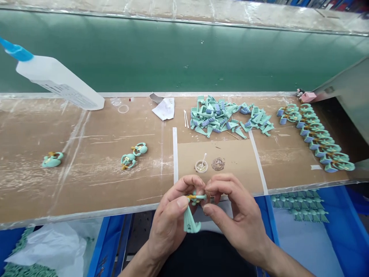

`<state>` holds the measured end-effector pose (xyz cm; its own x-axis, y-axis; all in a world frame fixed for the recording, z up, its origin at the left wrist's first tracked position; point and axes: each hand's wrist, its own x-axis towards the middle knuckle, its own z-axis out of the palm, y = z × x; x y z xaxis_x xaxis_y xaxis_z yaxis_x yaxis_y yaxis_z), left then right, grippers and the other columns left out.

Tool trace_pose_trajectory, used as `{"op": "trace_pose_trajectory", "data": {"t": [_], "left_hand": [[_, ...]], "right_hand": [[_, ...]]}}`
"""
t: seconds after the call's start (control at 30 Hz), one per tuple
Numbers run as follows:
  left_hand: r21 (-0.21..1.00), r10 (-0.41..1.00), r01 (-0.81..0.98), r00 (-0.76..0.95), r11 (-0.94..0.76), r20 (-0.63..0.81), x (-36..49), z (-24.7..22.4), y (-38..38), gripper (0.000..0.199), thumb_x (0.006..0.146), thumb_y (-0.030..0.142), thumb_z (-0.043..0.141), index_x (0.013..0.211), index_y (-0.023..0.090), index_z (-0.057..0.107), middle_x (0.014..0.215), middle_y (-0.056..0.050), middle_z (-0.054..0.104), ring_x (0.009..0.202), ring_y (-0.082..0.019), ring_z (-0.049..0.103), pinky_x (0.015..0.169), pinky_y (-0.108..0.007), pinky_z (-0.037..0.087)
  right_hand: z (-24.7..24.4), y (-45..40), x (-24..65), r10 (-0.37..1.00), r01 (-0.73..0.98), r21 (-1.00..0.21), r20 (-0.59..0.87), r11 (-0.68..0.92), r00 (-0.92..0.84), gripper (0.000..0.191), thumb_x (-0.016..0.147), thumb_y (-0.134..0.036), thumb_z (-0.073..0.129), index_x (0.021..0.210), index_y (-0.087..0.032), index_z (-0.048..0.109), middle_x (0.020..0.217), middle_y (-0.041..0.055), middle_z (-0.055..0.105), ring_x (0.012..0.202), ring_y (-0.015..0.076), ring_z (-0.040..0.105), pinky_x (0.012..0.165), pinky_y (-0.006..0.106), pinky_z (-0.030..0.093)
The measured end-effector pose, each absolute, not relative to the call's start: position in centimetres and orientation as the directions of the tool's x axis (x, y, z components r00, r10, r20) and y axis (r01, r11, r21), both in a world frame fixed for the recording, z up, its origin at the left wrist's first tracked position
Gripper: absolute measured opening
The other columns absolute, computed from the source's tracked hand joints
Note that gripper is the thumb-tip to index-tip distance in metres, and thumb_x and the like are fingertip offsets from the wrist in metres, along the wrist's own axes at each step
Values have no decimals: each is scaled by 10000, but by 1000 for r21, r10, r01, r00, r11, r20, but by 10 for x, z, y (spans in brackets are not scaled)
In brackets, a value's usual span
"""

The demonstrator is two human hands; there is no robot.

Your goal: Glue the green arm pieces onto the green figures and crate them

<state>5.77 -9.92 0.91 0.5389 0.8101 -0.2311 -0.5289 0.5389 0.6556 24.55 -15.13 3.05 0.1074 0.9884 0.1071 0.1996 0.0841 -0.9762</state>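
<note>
Both my hands meet over the front edge of the bench. My left hand (170,219) and my right hand (236,219) pinch a small mint-green moulded toy figure (191,217) with a yellow piece at its top, and the fingers hide part of it. A cardboard sheet (219,152) lies just beyond my fingers, holding a small cup with a swab (201,166) and a brownish round smear (218,164). Neither touches my hands.
A heap of mint-green parts (221,117) lies on the brown bench (92,184), with a row of assembled figures (315,138) at right and several figures (134,156) at left. A white bottle with a blue tip (57,80) looms top left. Blue bins (300,206) sit below the front edge.
</note>
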Motion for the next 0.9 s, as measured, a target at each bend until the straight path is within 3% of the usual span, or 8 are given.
{"op": "trace_pose_trajectory", "data": {"t": [0.2, 0.4, 0.57, 0.73, 0.83, 0.9], "left_hand": [[675, 809, -512, 545, 530, -221, 69, 11, -100, 411, 1096, 498, 803, 1429, 262, 846, 1121, -71, 650, 1056, -250, 693, 946, -357, 623], [710, 827, -497, 518, 499, -219, 89, 8, -106, 553, 1122, 513, 789, 1634, 306, 770, 1155, -74, 673, 1060, -240, 698, 991, -366, 666], [715, 830, -513, 531, 475, -170, 114, 1, -112, 676, 1129, 521, 810, 1783, 478, 643, 1482, -84, 678, 1285, -272, 745, 1174, -434, 675], [711, 758, -459, 633, 532, -159, 133, -9, -112, 712, 1176, 593, 730, 1856, 509, 533, 1723, -97, 608, 1466, -319, 735, 1283, -500, 634], [744, 735, -424, 666, 517, -131, 134, -13, -113, 751, 1198, 740, 612, 1888, 474, 484, 1856, -136, 495, 1478, -372, 734, 1245, -561, 652], [779, 734, -400, 670, 483, -111, 129, -14, -116, 784, 1194, 789, 569, 1882, 419, 503, 1840, -177, 500, 1430, -403, 752, 1171, -574, 677]], "right_hand": [[24, -160, 253, 981, 224, -970, 132, 97, 145, 327, 1077, -199, 895, 1343, -364, 800, 1238, 67, 766, 968, 263, 754, 903, 436, 657], [27, -162, 265, 964, 278, -954, 168, 107, 204, 288, 1083, -204, 886, 1300, -369, 794, 1204, 71, 767, 977, 284, 795, 859, 439, 689], [28, -167, 281, 963, 376, -922, 175, 88, 205, 229, 1109, -197, 861, 1281, -347, 852, 1261, 70, 794, 1002, 252, 801, 930, 423, 673], [34, -171, 307, 966, 426, -899, 193, 105, 170, 135, 1178, -249, 814, 1216, -346, 899, 1166, 59, 842, 1143, 280, 821, 1002, 423, 661], [40, -160, 354, 962, 566, -824, 181, 34, 206, 97, 1200, -315, 793, 1175, -325, 886, 1203, 63, 881, 1141, 294, 832, 989, 422, 644], [41, -144, 402, 928, 726, -685, 235, -52, 289, 112, 1197, -351, 780, 1156, -299, 871, 1216, 71, 888, 1083, 290, 826, 956, 413, 628]]}}
